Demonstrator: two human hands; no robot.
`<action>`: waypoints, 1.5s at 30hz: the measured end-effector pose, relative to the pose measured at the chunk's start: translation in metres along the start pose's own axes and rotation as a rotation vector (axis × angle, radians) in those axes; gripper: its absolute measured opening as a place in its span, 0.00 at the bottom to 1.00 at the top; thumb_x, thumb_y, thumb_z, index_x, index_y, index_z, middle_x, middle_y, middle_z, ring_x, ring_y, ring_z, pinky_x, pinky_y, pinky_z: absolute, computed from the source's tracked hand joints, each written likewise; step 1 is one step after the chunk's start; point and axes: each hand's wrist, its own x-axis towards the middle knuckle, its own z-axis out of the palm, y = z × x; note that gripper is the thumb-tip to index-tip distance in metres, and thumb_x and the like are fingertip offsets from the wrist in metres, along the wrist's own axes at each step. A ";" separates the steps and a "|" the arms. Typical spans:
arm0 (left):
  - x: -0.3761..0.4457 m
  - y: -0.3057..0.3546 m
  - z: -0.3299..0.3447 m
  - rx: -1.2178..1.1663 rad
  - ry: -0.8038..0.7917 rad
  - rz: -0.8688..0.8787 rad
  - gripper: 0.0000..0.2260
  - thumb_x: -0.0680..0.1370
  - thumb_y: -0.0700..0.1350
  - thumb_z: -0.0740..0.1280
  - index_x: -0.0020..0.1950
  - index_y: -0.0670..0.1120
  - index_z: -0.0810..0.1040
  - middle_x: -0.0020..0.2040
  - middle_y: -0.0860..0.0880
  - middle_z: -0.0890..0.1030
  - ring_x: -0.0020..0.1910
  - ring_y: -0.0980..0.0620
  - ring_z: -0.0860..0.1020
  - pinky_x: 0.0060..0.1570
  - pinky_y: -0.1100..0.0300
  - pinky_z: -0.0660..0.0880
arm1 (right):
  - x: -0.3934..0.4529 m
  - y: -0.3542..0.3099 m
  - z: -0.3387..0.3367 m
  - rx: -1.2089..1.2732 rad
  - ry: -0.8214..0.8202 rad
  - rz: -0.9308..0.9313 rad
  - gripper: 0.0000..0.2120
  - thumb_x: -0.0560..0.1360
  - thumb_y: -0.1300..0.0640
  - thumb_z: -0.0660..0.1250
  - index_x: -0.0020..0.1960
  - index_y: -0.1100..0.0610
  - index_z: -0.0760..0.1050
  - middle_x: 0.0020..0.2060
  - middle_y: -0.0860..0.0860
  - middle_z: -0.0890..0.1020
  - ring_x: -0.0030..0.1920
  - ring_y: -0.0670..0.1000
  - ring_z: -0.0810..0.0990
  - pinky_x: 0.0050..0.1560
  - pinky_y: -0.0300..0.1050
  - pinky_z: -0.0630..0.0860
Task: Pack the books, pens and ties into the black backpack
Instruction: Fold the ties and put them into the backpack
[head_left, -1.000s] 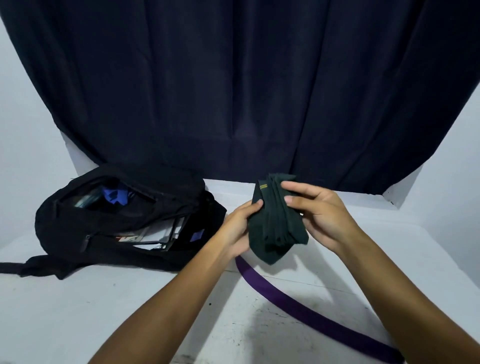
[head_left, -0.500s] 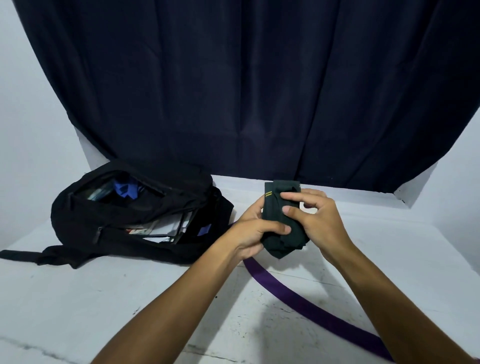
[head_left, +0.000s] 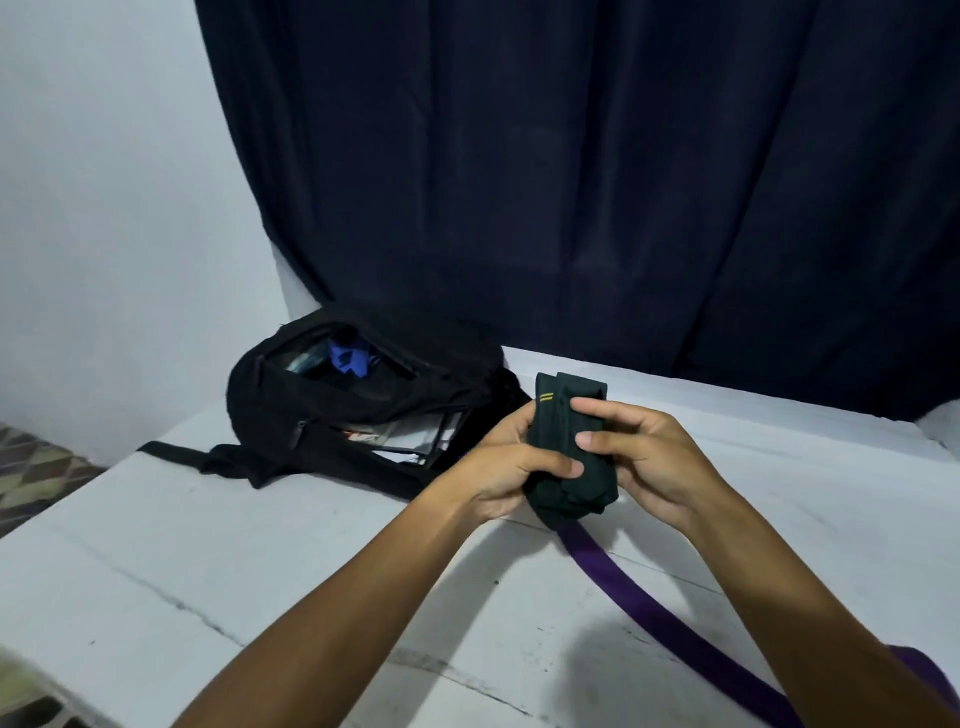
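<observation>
A: Black backpack (head_left: 363, 410) status?
B: Unzipped on white table (head_left: 208, 561). Books (head_left: 410, 441) and blue item (head_left: 350, 358) inside.
A: Hands?
B: Left hand (head_left: 511, 475), right hand (head_left: 641, 460) both gripping folded dark green tie (head_left: 569, 457). Purple tie (head_left: 670, 629) lying on table.

Dim even light, soft forearm shadows, wide-angle edge bending

i count two ties out on the table: one dark green tie (head_left: 570, 457) folded up between my two hands, my left hand (head_left: 511, 470) and my right hand (head_left: 649, 457), and one purple tie (head_left: 670, 621) lying stretched across the white top. there is one black backpack (head_left: 358, 410), with one blue thing (head_left: 349, 358) showing in its upper opening. the lower opening shows a stack of books (head_left: 410, 441), though i cannot tell how many.
</observation>
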 end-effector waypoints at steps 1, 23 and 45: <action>-0.005 0.006 -0.010 0.011 0.015 0.003 0.26 0.64 0.27 0.68 0.60 0.43 0.77 0.47 0.45 0.82 0.49 0.48 0.82 0.49 0.55 0.80 | 0.006 0.003 0.012 0.005 -0.008 0.000 0.19 0.70 0.76 0.66 0.58 0.63 0.79 0.50 0.61 0.84 0.50 0.56 0.84 0.47 0.45 0.82; 0.102 0.183 -0.307 1.738 -0.327 0.333 0.10 0.77 0.52 0.70 0.54 0.49 0.85 0.67 0.47 0.75 0.68 0.49 0.69 0.66 0.54 0.67 | 0.166 0.109 0.265 0.215 0.210 -0.001 0.23 0.69 0.73 0.70 0.57 0.52 0.79 0.57 0.60 0.81 0.58 0.56 0.80 0.64 0.56 0.73; 0.123 0.229 -0.330 1.567 -0.112 0.422 0.10 0.77 0.54 0.69 0.49 0.50 0.86 0.60 0.52 0.80 0.60 0.53 0.76 0.61 0.56 0.69 | 0.279 0.105 0.280 -0.897 0.583 -0.012 0.32 0.76 0.44 0.66 0.75 0.53 0.62 0.69 0.60 0.68 0.72 0.63 0.61 0.68 0.51 0.63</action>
